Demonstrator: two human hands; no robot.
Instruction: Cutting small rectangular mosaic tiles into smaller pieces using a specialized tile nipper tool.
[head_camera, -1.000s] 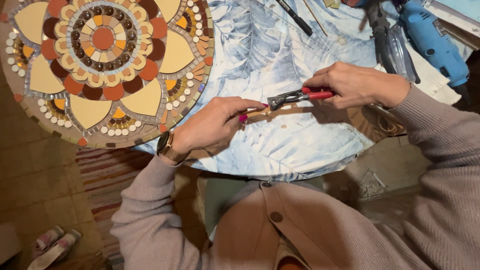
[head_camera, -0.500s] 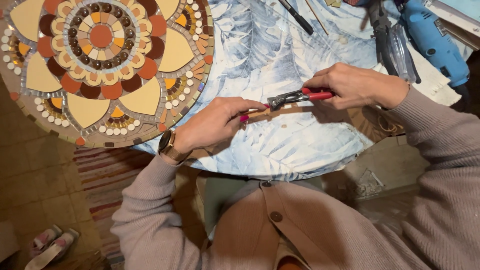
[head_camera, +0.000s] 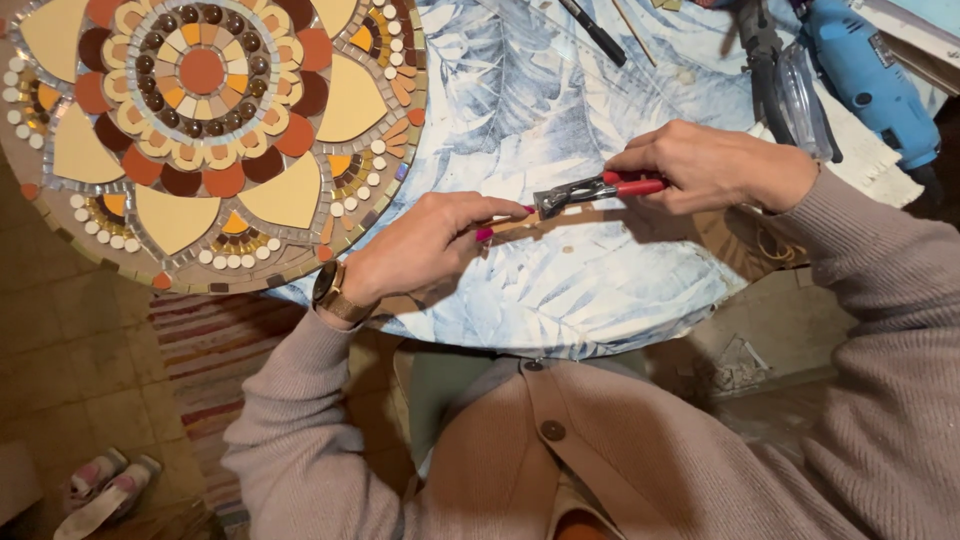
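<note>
Nippers (head_camera: 585, 190) in right hand (head_camera: 715, 165)

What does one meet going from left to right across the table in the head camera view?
Round orange and brown mosaic panel → left hand → red-handled metal nippers → right hand → blue power drill.
</note>
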